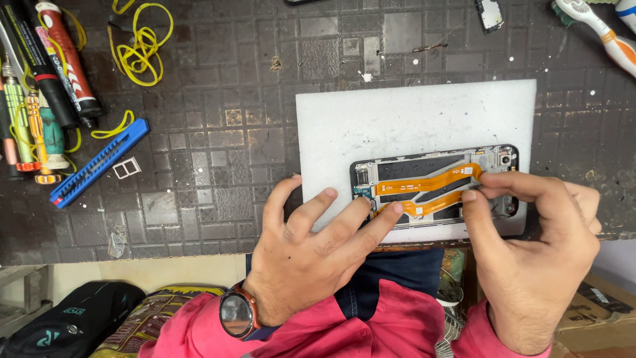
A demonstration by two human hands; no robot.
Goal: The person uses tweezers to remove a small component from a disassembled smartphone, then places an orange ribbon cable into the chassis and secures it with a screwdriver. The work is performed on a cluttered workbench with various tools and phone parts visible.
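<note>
Pinched between thumb and forefinger, the grip of the right hand [530, 219] closes on the right end of the orange flex cable [427, 185] that runs across the opened phone [434, 189]. The left hand [311, 245] holds nothing; its spread fingertips [397, 208] press down on the phone's left end and on the cable's near-left end. The phone lies back-open on a white foam pad [411, 119] at the near edge of the dark counter [218, 132]. This looks like the cable-handling step, whether seating or freeing I cannot tell; the next move calls for a light, level pull or press so the thin ribbon does not crease. Screwdrivers [30, 113] and a blue bit holder [99, 162] lie well apart, far left.
</note>
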